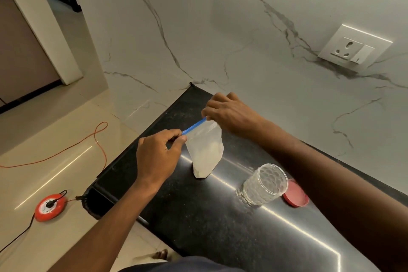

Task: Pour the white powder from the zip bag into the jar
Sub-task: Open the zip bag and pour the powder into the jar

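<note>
A clear zip bag (206, 150) with white powder in its lower part stands upright on the black counter (220, 227). Its blue zip strip runs across the top. My left hand (157, 157) pinches the near end of the strip. My right hand (229, 115) pinches the far end. To the right of the bag stands a clear dimpled jar (263, 185), upright and without its lid. The red lid (295, 194) lies flat on the counter just behind the jar.
A marble-patterned wall with a white socket plate (353, 48) rises behind the counter. The counter's left edge drops to a tiled floor, where a red extension reel (50, 206) and an orange cable (97, 139) lie.
</note>
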Demonstrator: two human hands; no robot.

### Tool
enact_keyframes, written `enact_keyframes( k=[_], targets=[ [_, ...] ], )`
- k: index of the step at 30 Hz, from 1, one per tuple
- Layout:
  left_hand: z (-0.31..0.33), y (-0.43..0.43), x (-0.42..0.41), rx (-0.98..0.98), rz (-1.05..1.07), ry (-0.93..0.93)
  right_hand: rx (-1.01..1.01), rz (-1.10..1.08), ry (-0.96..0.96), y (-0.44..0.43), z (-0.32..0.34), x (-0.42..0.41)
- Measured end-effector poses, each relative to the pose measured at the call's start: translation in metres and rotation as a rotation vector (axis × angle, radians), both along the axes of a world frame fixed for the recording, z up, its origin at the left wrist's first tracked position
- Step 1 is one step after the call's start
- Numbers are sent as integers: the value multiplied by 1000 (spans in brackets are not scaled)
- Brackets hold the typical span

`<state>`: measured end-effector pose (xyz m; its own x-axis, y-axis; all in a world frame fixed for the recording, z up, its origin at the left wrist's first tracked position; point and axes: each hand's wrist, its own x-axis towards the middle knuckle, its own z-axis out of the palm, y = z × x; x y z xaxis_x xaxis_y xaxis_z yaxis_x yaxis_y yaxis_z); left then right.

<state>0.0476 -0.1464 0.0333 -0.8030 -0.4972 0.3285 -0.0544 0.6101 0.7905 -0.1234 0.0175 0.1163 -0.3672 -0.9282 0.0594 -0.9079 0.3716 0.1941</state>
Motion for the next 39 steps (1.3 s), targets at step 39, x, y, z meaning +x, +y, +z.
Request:
enact_keyframes(
  k=[39],
  targets=[
    [17, -8, -69, 495, -339, -330, -1225, -962, -1548, -11, -52, 47]
  ],
)
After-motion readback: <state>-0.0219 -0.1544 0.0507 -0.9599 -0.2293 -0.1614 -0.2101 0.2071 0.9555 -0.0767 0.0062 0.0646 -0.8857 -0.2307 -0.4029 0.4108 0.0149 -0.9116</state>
